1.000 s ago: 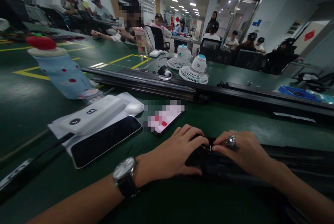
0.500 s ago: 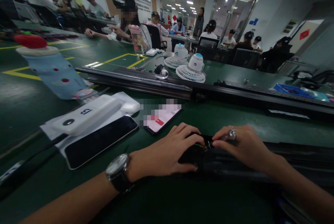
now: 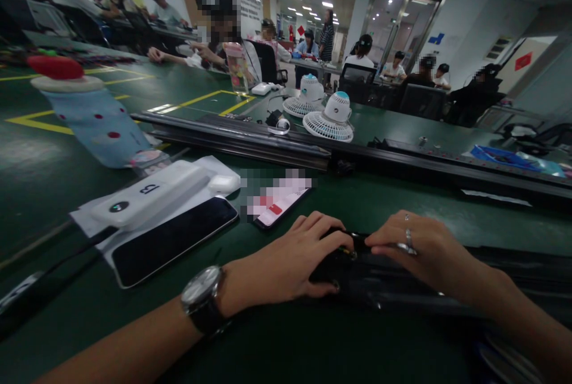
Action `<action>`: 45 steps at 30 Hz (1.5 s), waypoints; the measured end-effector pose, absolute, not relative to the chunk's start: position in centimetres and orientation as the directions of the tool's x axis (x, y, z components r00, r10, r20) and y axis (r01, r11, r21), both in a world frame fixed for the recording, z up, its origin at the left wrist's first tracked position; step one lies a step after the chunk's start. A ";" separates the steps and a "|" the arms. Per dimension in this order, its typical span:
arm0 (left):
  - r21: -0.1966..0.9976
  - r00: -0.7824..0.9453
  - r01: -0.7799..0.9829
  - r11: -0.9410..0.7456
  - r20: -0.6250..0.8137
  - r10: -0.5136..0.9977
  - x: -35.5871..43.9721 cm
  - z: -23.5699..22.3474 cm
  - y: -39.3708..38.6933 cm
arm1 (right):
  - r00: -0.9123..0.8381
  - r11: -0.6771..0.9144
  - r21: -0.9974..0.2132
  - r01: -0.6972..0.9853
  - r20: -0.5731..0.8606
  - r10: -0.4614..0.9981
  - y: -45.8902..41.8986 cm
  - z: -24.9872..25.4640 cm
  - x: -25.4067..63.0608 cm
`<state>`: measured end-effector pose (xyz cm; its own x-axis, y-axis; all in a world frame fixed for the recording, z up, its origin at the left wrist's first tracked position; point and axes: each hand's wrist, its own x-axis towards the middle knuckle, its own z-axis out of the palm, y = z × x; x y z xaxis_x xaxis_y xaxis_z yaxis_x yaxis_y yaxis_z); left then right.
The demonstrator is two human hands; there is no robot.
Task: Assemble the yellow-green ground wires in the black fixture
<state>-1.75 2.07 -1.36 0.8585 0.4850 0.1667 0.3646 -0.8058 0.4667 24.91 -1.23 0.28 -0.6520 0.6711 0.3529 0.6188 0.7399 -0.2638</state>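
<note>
A long black bar [image 3: 379,288] lies across the green table in front of me, running off to the right. My left hand [image 3: 290,259] straddles its left end, thumb along the near side and fingers over the far side. Small coloured bits, perhaps wires [image 3: 345,249], show beneath those fingertips. Just to the right, my right hand [image 3: 415,244] has thumb and fingertips pinched together low over the bar. Whatever sits in that pinch is too small and dark to make out. Rings are on the right hand, a watch [image 3: 203,291] on the left wrist.
Left of my hands lie a black-screened phone [image 3: 174,241], a white power bank [image 3: 147,193] and a lit phone [image 3: 283,202]. More black bars [image 3: 241,145] cross the table beyond, with two white fans [image 3: 329,118] behind them. A blue strawberry-topped pouch [image 3: 92,121] leans at left. People sit farther back.
My right hand has shifted slightly right and turned, its fingertips still pinched by the bar. The left hand stays almost where it was. The camera view has moved a little.
</note>
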 end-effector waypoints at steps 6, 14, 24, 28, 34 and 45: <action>0.485 0.857 0.348 -0.802 0.182 0.482 -2.1 -1.4 2.2 | -0.477 0.587 -0.411 0.698 0.344 0.809 -1.3 -0.3 24.7; 0.493 0.839 0.354 -0.795 0.208 0.503 -1.6 -2.1 2.1 | -0.491 0.578 -0.404 0.709 0.306 0.816 -1.5 -1.2 23.8; 0.519 0.864 0.339 -0.784 0.158 0.478 -1.9 -1.5 2.2 | -0.480 0.575 -0.405 0.711 0.319 0.817 -2.0 -0.7 23.6; 0.503 0.851 0.343 -0.793 0.190 0.489 -1.6 -2.0 2.2 | -0.474 0.570 -0.432 0.699 0.317 0.822 -2.1 -0.9 23.1; 0.492 0.862 0.362 -0.792 0.146 0.485 -1.7 -1.7 2.1 | -0.484 0.576 -0.287 0.765 0.335 0.809 -1.9 -1.5 23.8; 0.427 0.852 0.387 -0.817 0.174 0.494 -1.6 -1.8 2.0 | -0.495 0.611 -0.312 0.728 0.377 0.783 -2.1 -1.6 23.3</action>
<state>-1.55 1.97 -1.85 0.8519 0.4940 0.1738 0.3867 -0.8172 0.4274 23.26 -2.11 -1.61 -0.4951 0.7826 0.3773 0.7280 0.6107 -0.3115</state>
